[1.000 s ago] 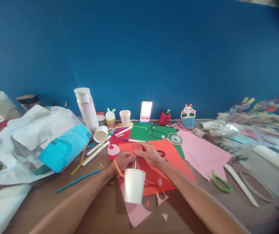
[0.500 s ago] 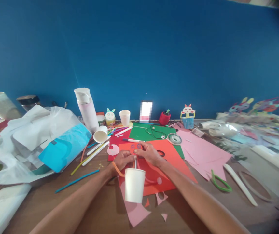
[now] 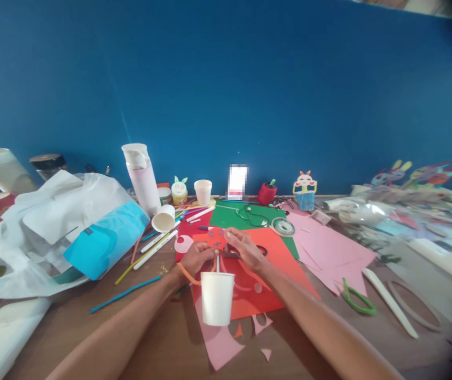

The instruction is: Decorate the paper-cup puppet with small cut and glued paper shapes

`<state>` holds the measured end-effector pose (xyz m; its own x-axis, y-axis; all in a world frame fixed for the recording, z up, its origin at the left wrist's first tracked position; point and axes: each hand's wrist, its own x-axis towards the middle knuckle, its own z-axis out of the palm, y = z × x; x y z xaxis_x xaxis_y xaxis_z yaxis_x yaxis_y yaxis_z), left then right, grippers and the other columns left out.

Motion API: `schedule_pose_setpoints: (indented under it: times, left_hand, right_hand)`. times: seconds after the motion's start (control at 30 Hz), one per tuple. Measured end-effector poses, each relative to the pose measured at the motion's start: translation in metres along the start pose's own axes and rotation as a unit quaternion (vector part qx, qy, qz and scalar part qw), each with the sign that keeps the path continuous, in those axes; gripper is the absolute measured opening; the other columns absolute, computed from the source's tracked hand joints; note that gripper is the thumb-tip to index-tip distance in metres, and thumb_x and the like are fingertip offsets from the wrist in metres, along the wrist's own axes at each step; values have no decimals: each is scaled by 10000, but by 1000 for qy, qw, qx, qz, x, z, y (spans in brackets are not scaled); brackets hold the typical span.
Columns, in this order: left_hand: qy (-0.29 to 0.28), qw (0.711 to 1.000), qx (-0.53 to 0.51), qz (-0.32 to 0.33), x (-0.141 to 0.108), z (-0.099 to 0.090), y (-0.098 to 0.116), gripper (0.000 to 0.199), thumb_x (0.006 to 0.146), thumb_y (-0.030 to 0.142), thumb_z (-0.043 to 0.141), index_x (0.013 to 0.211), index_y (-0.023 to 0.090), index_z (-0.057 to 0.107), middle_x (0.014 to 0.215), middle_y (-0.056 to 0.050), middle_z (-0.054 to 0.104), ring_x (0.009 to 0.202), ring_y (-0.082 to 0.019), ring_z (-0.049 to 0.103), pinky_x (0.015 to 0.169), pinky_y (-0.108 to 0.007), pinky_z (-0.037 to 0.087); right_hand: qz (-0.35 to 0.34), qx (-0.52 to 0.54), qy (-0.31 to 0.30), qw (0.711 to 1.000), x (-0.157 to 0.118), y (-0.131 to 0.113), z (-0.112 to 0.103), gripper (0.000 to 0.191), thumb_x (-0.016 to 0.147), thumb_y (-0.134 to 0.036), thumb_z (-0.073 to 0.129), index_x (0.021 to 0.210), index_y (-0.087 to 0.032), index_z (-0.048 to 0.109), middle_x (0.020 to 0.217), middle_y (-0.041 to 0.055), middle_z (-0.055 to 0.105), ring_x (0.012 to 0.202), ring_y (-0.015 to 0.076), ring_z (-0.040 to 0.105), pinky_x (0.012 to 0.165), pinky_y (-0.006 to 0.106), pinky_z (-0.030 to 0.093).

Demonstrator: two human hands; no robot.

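Head view: the disc [image 3: 215, 237] is pinched at its right edge by the right hand [image 3: 244, 248], and the stick [image 3: 218, 263] at its top by the nearer left hand [image 3: 196, 258], the cup [image 3: 217, 300] being held along the stick's long axis, below both grips.

Upright white cup [image 3: 217, 299], pale stick [image 3: 218, 263] rising from it, orange disc [image 3: 217, 238] above, 2 drawn eyes [image 3: 221, 232], orange strip [image 3: 188, 275] at left

a tall white-topped flask [image 3: 144, 184] stood just beside a stuffed plastic bag [image 3: 101, 198]; a dark-lidded jar [image 3: 47, 164] stood behind it, before a blue wall [image 3: 226, 84].
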<state>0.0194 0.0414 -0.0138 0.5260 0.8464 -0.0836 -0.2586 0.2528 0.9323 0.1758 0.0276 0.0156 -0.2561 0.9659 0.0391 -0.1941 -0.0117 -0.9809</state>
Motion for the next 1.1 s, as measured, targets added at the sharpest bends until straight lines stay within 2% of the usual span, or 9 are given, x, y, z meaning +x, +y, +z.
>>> schedule_pose_setpoints:
  times: [0.1, 0.23, 0.5, 0.7, 0.93, 1.1]
  left_hand:
    - [13, 1000, -7, 13, 2, -3, 4, 176, 619, 276, 637, 637, 102, 613, 467, 3, 551, 404, -82, 455, 448, -215, 320]
    - [22, 1000, -9, 17, 4, -6, 8, 182, 614, 254, 638, 719, 104, 635, 516, -9, 591, 431, -99, 496, 466, -223, 356]
    - [41, 999, 16, 26, 6, -4, 7, 191, 593, 277, 654, 643, 96, 621, 493, -4, 572, 417, -80, 470, 442, -204, 333]
    - [11, 999, 32, 24, 1, 2, 14, 183, 593, 273, 657, 655, 104, 628, 484, 0, 565, 429, -86, 470, 462, -214, 339]
    - [1, 998, 49, 30, 2, -3, 9, 191, 639, 271, 627, 721, 99, 643, 468, 7, 550, 393, -77, 447, 431, -208, 312]
    - [-9, 999, 35, 25, 1, -4, 8, 187, 642, 266, 631, 737, 105, 643, 516, -2, 573, 449, -91, 485, 468, -213, 338]
  right_hand:
    - [-39, -42, 17, 998, 1, 0, -2, 288, 773, -426, 487, 676, -157, 521, 606, -17, 499, 544, 80, 431, 548, 211, 365]
    - [-43, -103, 5, 994, 3, 3, -4, 293, 752, -414, 519, 636, -145, 532, 558, -32, 465, 522, 72, 394, 528, 207, 319]
    - [-39, -80, 18, 996, 3, 6, 1, 245, 717, -386, 560, 646, -157, 509, 573, -47, 438, 529, 66, 378, 524, 202, 335]
    - [-48, -88, 41, 994, 1, 0, 5, 239, 721, -349, 543, 595, -156, 484, 548, -44, 446, 507, 67, 379, 501, 203, 331]
    - [-67, -126, 55, 988, 2, 3, 2, 244, 743, -327, 511, 573, -156, 478, 539, -37, 453, 511, 74, 375, 491, 208, 297]
    - [-84, -137, 60, 985, 2, 4, 3, 245, 741, -307, 508, 554, -155, 466, 522, -40, 433, 498, 74, 359, 486, 212, 277]
